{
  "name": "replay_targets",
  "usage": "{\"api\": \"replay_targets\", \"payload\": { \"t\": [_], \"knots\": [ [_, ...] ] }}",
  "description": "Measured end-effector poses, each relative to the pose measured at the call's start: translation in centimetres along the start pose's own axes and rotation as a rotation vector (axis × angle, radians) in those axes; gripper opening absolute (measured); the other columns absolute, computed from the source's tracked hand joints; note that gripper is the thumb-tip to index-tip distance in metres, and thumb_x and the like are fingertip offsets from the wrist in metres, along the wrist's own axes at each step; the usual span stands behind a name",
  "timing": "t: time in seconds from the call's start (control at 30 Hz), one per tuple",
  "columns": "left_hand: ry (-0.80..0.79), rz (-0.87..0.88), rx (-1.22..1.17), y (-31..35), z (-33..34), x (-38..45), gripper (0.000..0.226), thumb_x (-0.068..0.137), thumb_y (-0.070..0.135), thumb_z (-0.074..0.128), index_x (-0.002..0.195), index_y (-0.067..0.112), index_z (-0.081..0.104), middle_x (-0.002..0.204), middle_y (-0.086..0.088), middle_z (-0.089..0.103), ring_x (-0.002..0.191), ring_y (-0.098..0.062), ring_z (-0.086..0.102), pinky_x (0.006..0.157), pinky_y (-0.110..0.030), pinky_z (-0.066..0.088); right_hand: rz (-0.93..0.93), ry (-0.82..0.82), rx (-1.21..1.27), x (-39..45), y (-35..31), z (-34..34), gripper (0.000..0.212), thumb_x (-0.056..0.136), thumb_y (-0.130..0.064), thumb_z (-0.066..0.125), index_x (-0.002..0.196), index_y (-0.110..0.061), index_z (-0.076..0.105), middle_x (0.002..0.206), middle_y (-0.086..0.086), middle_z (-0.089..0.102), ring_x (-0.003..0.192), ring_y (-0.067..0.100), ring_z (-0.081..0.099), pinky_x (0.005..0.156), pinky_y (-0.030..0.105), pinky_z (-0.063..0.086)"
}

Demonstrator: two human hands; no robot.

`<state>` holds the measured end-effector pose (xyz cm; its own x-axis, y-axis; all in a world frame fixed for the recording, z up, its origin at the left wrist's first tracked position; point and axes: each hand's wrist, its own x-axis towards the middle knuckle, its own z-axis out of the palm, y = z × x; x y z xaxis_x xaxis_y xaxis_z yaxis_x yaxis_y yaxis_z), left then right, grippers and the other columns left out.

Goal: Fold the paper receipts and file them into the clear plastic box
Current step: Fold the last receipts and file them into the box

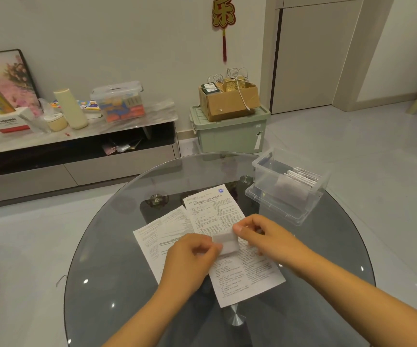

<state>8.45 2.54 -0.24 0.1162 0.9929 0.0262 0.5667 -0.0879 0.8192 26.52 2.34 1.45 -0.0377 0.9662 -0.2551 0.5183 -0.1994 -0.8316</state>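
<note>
Folding a receipt (225,242) over the table (107,259), both hands pinching it.
L hand (191,256) & R hand (260,232) hold its side edges w/ curled fingers; paper looks light, floppy, so grip at the folds. Box (288,186) sits near, to the right.

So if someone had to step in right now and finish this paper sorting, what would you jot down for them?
Left hand: pinches the left edge of a small folded paper.
Right hand: pinches its right edge. Both hold it just above the table.
Clear plastic box: far right of the glass table, open, sitting on its lid, with several folded papers already standing in it.
Done: those filed papers; the one in hand looks nearly folded.
Left: file this piece, then fold and file the two flat printed sheets, one under the hands, one to its left.
</note>
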Motion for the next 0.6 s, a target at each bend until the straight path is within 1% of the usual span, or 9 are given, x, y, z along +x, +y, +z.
{"api": "replay_targets", "payload": {
  "t": [0.03,0.1,0.2,0.27,0.33,0.37,0.43,0.5,0.6],
  "knots": [
    [0.012,-0.018,-0.041,0.0,0.0,0.0,0.019,0.081,0.025,0.072,0.063,0.029,0.068,0.091,0.013,0.067,0.081,0.005,0.060,0.068,-0.008,0.043,0.003,-0.042,0.017,-0.1,-0.1,0.1,0.033,0.086,-0.056,0.049,0.107,-0.032,0.054,0.108,-0.012,0.058,0.095,0.007,0.059,0.082,0.025,0.051],
    [0.019,-0.058,-0.133,0.1,-0.1,0.0,0.017,0.078,0.024,0.074,0.062,0.025,0.071,0.092,0.013,0.068,0.082,0.002,0.062,0.072,-0.012,0.046,0.014,-0.099,0.086,-0.4,-0.4,0.2,0.035,0.085,-0.057,0.049,0.111,-0.033,0.053,0.105,-0.014,0.060,0.088,0.006,0.064,0.075,0.019,0.054],
    [0.034,-0.131,-0.241,0.4,-0.2,0.0,0.007,0.075,0.020,0.077,0.071,0.018,0.072,0.088,0.013,0.068,0.077,0.002,0.064,0.064,-0.010,0.047,0.000,-0.096,0.191,-0.6,-0.6,0.4,0.033,0.086,-0.052,0.054,0.112,-0.031,0.055,0.094,-0.013,0.067,0.073,0.007,0.068,0.069,0.015,0.053],
    [0.037,-0.181,-0.316,0.8,-0.2,-0.1,0.014,0.075,0.015,0.078,0.084,0.016,0.067,0.084,0.005,0.071,0.077,-0.008,0.068,0.065,-0.017,0.052,-0.029,-0.071,0.217,-0.5,-0.3,0.5,0.029,0.087,-0.039,0.061,0.113,-0.030,0.054,0.085,-0.008,0.072,0.070,0.009,0.068,0.070,0.016,0.052],
    [0.003,-0.229,-0.390,1.1,-0.4,0.0,0.027,0.076,0.013,0.077,0.096,0.020,0.060,0.089,-0.001,0.071,0.078,-0.016,0.070,0.070,-0.028,0.056,-0.056,-0.039,0.211,-0.3,-0.2,0.6,0.032,0.085,-0.024,0.067,0.114,-0.028,0.054,0.080,-0.003,0.072,0.068,0.007,0.067,0.068,0.015,0.050],
    [-0.029,-0.246,-0.405,1.3,-0.6,0.0,0.032,0.077,0.014,0.076,0.101,0.024,0.058,0.089,-0.001,0.071,0.075,-0.015,0.070,0.071,-0.028,0.056,-0.065,-0.030,0.199,-0.3,-0.2,0.6,0.034,0.084,-0.019,0.068,0.114,-0.027,0.054,0.079,-0.001,0.071,0.068,0.007,0.066,0.069,0.016,0.050],
    [-0.079,-0.233,-0.401,1.9,-0.9,0.2,0.030,0.082,0.018,0.071,0.106,0.028,0.057,0.083,0.001,0.073,0.066,-0.007,0.067,0.063,-0.019,0.052,-0.096,-0.018,0.182,-0.2,-0.4,0.5,0.037,0.082,-0.016,0.070,0.113,-0.028,0.054,0.081,0.003,0.070,0.073,0.012,0.067,0.073,0.020,0.052],
    [-0.073,-0.201,-0.403,2.6,-1.2,0.6,0.021,0.083,0.020,0.069,0.104,0.022,0.065,0.078,0.002,0.073,0.060,-0.001,0.063,0.055,-0.012,0.046,-0.128,0.003,0.190,-0.1,-0.8,0.0,0.038,0.082,-0.014,0.070,0.113,-0.028,0.054,0.084,0.006,0.070,0.079,0.017,0.068,0.075,0.023,0.053],
    [-0.030,-0.202,-0.425,4.0,-1.1,1.8,0.014,0.082,0.023,0.070,0.096,0.019,0.072,0.080,0.009,0.070,0.060,-0.001,0.059,0.059,-0.015,0.043,-0.127,0.073,0.304,0.0,-1.3,-1.2,0.032,0.083,-0.014,0.068,0.113,-0.022,0.059,0.081,0.007,0.070,0.073,0.012,0.065,0.069,0.022,0.050]
  ]
}}
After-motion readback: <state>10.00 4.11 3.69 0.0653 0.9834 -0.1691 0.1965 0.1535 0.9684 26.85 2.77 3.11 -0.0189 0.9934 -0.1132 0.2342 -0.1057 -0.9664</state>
